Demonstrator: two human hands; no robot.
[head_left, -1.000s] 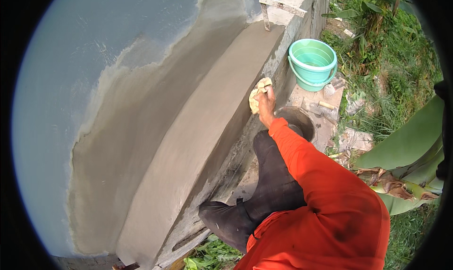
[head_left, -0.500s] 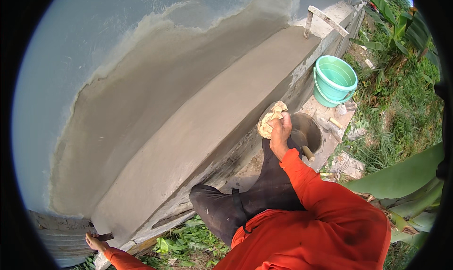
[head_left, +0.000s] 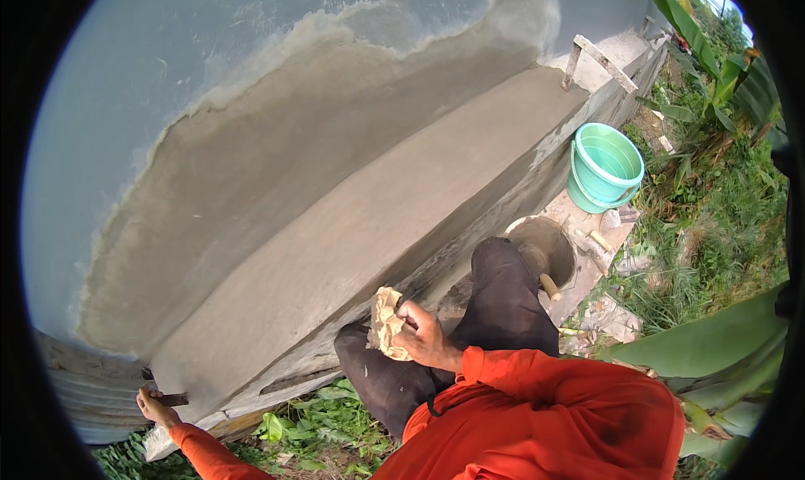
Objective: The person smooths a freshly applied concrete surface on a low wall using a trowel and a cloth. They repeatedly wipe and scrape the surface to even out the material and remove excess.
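Note:
My right hand (head_left: pixel 423 339) grips a yellowish sponge (head_left: pixel 386 322) pressed against the lower front edge of a freshly plastered grey cement ledge (head_left: pixel 377 220). My left hand (head_left: pixel 153 404) reaches out at the lower left and rests on the ledge's end, by a dark piece of wood (head_left: pixel 174 399); whether it grips that is unclear. Wet plaster (head_left: pixel 277 153) spreads up the pale blue wall (head_left: pixel 151 61) above the ledge. My orange sleeves and dark trousers fill the lower middle.
A green plastic bucket (head_left: pixel 605 168) stands on the ground at the right. Below it a round pan of grey mortar (head_left: pixel 545 247) holds a wooden-handled tool (head_left: pixel 548 287). A wooden bracket (head_left: pixel 597 59) sits on the ledge's far end. Grass and broad leaves (head_left: pixel 713 337) lie right.
My right hand has slid the sponge along the ledge's front edge toward me, from the far end near the bucket. My left hand has come into view at the lower left.

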